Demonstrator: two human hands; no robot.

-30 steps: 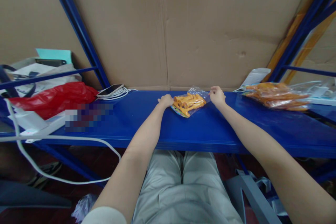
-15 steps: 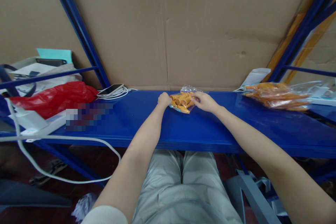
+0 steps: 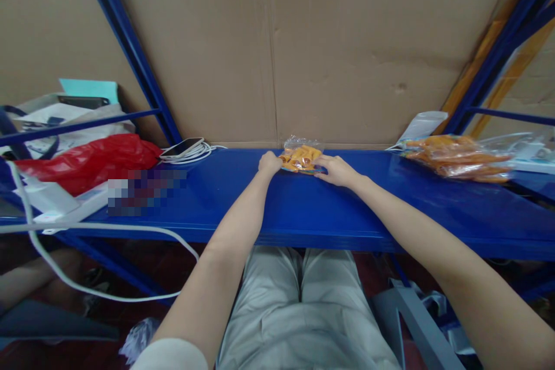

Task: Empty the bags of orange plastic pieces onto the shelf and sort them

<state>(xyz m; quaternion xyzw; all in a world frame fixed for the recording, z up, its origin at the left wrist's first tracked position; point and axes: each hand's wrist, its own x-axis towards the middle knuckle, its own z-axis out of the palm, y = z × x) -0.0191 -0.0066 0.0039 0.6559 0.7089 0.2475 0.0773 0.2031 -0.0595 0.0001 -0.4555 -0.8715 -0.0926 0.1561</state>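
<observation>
both hands [image 3: 269, 162] pinching orange-filled bag [image 3: 300, 157]

Even, fairly bright overhead light, soft shadows, wide-angle bending at the edges, one pixelated patch.

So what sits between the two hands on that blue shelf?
A small clear bag of orange pieces, left hand at one edge, right hand at the other; the head view shows it.

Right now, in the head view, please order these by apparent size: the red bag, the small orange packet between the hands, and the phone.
Largest: red bag.
Middle: small orange packet.
Smallest: phone, though not much smaller than the packet.
</observation>
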